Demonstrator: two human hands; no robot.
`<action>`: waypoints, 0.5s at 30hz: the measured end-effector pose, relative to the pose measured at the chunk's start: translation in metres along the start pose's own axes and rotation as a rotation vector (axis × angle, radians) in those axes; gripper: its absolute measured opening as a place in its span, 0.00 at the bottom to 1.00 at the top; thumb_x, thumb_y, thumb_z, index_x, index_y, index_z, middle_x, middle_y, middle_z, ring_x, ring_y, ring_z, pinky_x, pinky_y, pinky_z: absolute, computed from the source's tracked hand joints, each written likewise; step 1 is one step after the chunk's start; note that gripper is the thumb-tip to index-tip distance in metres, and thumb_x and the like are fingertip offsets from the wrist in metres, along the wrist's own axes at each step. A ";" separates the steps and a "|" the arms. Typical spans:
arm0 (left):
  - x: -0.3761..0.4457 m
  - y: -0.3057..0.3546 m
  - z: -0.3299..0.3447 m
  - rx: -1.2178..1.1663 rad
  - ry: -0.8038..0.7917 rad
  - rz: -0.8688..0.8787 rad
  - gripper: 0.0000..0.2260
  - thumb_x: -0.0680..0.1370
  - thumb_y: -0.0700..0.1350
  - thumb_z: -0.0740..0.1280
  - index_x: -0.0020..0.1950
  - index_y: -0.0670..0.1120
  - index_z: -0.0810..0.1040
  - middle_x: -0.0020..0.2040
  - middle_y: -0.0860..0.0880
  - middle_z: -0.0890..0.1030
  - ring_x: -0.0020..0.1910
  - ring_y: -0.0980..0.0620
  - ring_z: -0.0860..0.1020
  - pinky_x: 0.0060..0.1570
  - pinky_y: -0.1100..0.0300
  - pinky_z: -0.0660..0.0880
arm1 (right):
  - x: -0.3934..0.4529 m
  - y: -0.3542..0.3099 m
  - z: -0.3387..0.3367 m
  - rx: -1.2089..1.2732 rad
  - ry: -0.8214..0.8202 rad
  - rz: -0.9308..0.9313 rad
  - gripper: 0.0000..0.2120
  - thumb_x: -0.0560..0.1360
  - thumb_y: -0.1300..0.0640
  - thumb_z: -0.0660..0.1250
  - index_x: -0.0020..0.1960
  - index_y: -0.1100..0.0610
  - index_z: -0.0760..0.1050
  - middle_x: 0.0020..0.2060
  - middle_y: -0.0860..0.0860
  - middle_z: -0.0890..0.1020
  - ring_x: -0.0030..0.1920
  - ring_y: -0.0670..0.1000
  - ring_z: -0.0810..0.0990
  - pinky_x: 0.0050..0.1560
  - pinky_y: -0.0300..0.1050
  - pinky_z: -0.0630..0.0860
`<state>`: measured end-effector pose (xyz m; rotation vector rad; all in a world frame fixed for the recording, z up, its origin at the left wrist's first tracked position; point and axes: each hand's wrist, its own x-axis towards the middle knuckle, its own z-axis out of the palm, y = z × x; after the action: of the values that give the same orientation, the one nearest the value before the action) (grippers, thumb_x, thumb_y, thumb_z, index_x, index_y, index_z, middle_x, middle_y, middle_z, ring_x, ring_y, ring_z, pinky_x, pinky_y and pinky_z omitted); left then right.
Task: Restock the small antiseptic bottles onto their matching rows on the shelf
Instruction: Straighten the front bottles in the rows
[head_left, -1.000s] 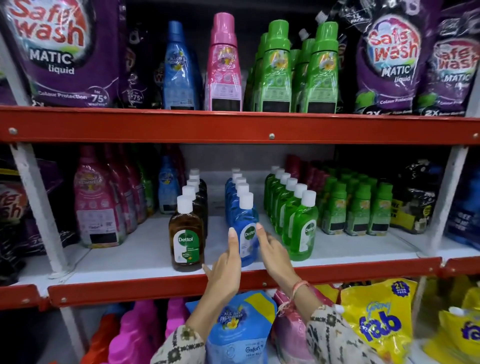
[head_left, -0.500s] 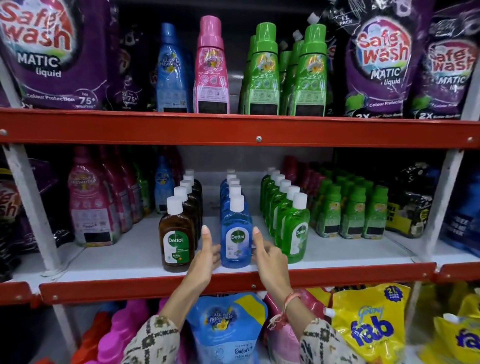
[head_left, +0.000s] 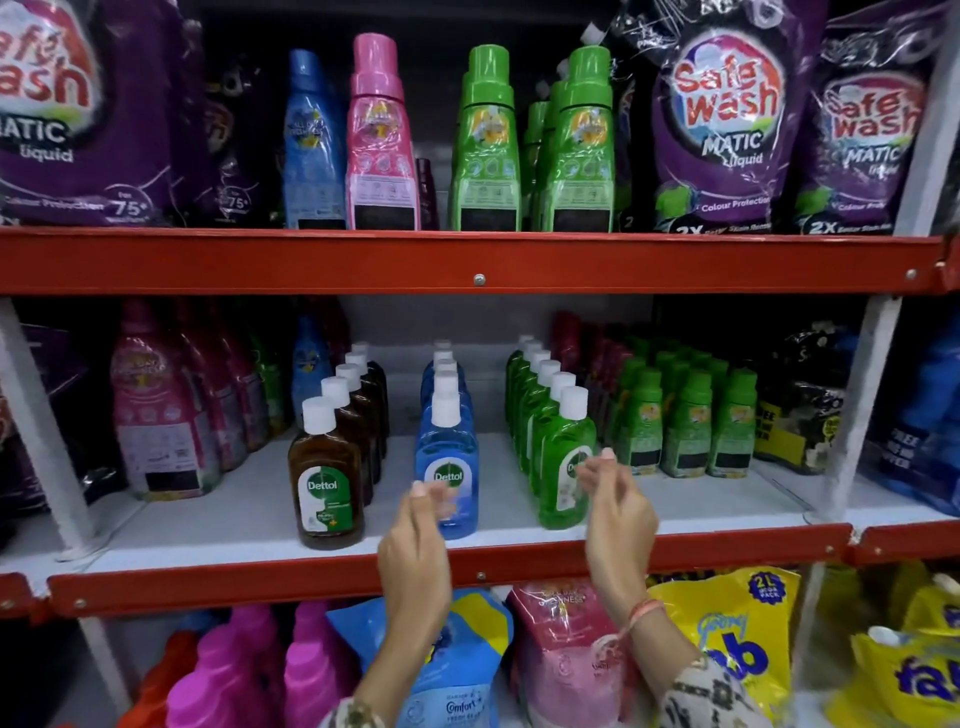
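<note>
Three rows of small white-capped antiseptic bottles stand on the middle shelf (head_left: 228, 525): brown ones led by the front brown bottle (head_left: 324, 483), blue ones led by the front blue bottle (head_left: 448, 447), and green ones led by the front green bottle (head_left: 561, 467). My left hand (head_left: 415, 551) is raised before the lower part of the front blue bottle, its fingertips blurred over the label. My right hand (head_left: 618, 512) hovers at the front green bottle's right side, fingers loosely curled. Neither hand holds anything.
Pink softener bottles (head_left: 156, 415) stand left of the rows and small green softener bottles (head_left: 685, 421) right of them. The red shelf lip (head_left: 260, 584) runs below my hands. Tall bottles and purple pouches (head_left: 722, 119) fill the upper shelf; refill pouches (head_left: 737, 644) sit below.
Both hands flanked the front blue bottle before. The left hand has lifted in front of it, and the right hand has shifted right to the front green bottle.
</note>
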<state>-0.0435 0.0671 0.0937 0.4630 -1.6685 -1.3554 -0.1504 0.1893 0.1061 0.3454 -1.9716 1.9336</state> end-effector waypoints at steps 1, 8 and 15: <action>-0.003 -0.003 0.010 0.012 -0.100 -0.040 0.28 0.76 0.64 0.47 0.55 0.50 0.80 0.55 0.50 0.84 0.54 0.56 0.82 0.55 0.62 0.73 | 0.009 0.003 -0.007 -0.004 0.004 0.010 0.20 0.81 0.43 0.52 0.50 0.53 0.79 0.44 0.58 0.85 0.43 0.56 0.81 0.35 0.44 0.70; 0.003 0.017 0.070 0.082 -0.500 -0.313 0.53 0.62 0.80 0.41 0.77 0.47 0.59 0.77 0.46 0.64 0.76 0.48 0.63 0.78 0.47 0.55 | 0.048 0.025 -0.022 -0.191 -0.383 0.181 0.33 0.77 0.34 0.49 0.66 0.58 0.73 0.63 0.59 0.78 0.54 0.54 0.73 0.56 0.48 0.68; 0.009 0.014 0.089 0.032 -0.564 -0.364 0.57 0.54 0.84 0.42 0.70 0.50 0.73 0.69 0.47 0.76 0.70 0.48 0.71 0.75 0.47 0.61 | 0.042 0.036 -0.020 -0.270 -0.394 0.044 0.42 0.74 0.27 0.45 0.40 0.64 0.77 0.33 0.60 0.81 0.39 0.58 0.79 0.44 0.53 0.74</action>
<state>-0.1179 0.1154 0.1114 0.4424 -2.1344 -1.8513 -0.2015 0.2131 0.0903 0.6531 -2.4719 1.6893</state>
